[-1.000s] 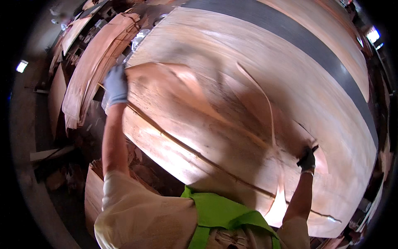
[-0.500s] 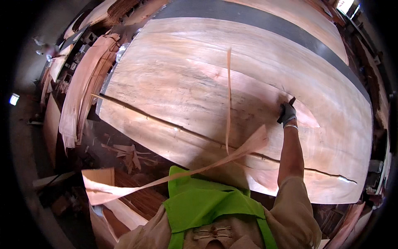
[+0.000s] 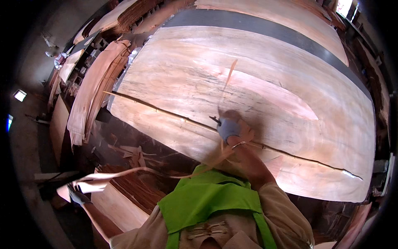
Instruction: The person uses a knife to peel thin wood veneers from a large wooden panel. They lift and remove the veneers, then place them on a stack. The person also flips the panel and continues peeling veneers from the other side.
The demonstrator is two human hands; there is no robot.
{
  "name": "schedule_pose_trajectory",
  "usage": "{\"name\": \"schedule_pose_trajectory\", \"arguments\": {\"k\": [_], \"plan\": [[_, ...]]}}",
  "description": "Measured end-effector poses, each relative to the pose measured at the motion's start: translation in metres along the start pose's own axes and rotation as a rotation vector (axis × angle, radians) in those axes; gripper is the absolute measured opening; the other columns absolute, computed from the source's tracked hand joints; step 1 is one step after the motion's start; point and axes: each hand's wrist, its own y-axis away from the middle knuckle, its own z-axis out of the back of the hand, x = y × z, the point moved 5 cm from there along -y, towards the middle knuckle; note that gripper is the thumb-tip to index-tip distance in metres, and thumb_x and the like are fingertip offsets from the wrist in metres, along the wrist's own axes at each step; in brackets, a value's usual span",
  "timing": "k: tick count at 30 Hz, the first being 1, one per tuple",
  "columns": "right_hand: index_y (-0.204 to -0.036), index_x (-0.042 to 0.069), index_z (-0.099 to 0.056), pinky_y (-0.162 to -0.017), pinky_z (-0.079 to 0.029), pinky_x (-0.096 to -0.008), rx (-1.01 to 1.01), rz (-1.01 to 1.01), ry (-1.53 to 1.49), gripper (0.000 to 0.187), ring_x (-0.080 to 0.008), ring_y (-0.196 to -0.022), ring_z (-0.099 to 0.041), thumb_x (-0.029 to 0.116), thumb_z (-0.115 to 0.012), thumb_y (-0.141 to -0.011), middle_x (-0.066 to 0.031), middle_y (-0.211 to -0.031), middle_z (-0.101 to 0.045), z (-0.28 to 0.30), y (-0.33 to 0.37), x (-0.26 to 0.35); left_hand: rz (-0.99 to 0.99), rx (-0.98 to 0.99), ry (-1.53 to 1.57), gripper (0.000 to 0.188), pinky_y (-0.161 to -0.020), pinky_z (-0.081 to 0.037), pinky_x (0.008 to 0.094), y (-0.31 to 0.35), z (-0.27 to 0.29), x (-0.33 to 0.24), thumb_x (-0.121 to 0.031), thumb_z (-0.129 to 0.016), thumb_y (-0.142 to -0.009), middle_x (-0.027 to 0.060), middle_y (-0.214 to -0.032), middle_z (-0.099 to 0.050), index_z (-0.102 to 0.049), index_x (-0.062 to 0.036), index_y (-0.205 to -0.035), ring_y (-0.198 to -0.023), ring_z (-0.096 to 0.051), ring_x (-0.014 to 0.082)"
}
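Right hand (image 3: 229,128), gloved, at frame centre, pressed on the large veneer sheet (image 3: 265,95) and closed around a small dark tool; motion blur hides the exact grip. Left hand (image 3: 76,195), gloved, low at lower left, clamped on the end of a long thin veneer strip (image 3: 137,172). The strip curves from that hand up toward the right wrist. Stacked veneer piles (image 3: 93,91) lie at upper left, beside the sheet's edge.

Daylight is entering from the upper right, glaring off the pale veneer; fisheye edges are bending and darkening, with slight blur.
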Motion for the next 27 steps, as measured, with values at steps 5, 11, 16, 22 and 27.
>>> {"name": "schedule_pose_trajectory", "arguments": {"k": [5,11,16,22,27], "plan": [[-0.094,0.008,-0.062,-0.063,-0.046,-0.0435,0.302,0.488,-0.440,0.019,-0.0334,-0.068,-0.060,0.018,-0.054,-0.079,-0.0163,-0.079,-0.064,-0.055,0.084,0.119,-0.505,0.196,-0.494,0.036,-0.088,-0.045,0.0300,0.024,-0.133,-0.120,-0.009,-0.056,-0.087,0.0103,-0.114,-0.058,-0.052,-0.0011,-0.123,-0.103,-0.054,0.0193],[-0.109,0.008,-0.056,-0.083,-0.045,-0.0403,0.658,0.861,-0.131,0.040,-0.0324,-0.092,-0.060,0.023,-0.065,-0.073,-0.0162,-0.097,-0.064,-0.051,0.143,0.167,-0.533,0.971,-0.568,0.061,-0.075,-0.044,0.0224,0.185,-0.327,-0.211,0.010,-0.045,-0.083,0.0016,-0.100,-0.056,-0.033,-0.0087,-0.139,-0.081,-0.050,0.0101],[-0.093,0.007,-0.057,-0.071,-0.049,-0.0331,-0.014,0.518,-0.649,0.026,-0.0191,-0.078,-0.059,0.024,-0.068,-0.077,-0.0084,-0.088,-0.060,0.069,0.098,0.146,-0.404,1.166,-0.605,0.025,-0.072,-0.042,0.0238,0.248,-0.351,-0.249,0.002,-0.055,-0.083,0.0001,-0.086,-0.055,-0.058,0.0003,-0.108,-0.076,-0.048,0.0098],[-0.132,-0.001,-0.032,-0.078,-0.043,-0.0236,-0.076,0.484,-1.134,0.067,-0.0127,-0.090,-0.052,0.001,-0.068,-0.076,-0.0065,-0.112,-0.053,0.167,0.069,0.152,-0.270,1.471,-0.463,0.009,-0.069,-0.042,0.0238,0.239,-0.398,-0.249,-0.003,-0.061,-0.084,0.0002,-0.082,-0.056,-0.058,0.0009,-0.092,-0.076,-0.049,0.0086],[-0.122,-0.001,-0.045,-0.061,-0.041,-0.0213,0.285,0.517,-1.265,0.049,-0.0058,-0.066,-0.043,0.013,-0.067,-0.081,-0.0003,-0.088,-0.057,0.197,0.077,0.178,-0.266,1.738,-0.356,0.016,-0.074,-0.044,0.0251,0.245,-0.456,-0.234,-0.006,-0.062,-0.084,0.0009,-0.087,-0.061,-0.061,-0.0004,-0.098,-0.082,-0.053,0.0094]]}}
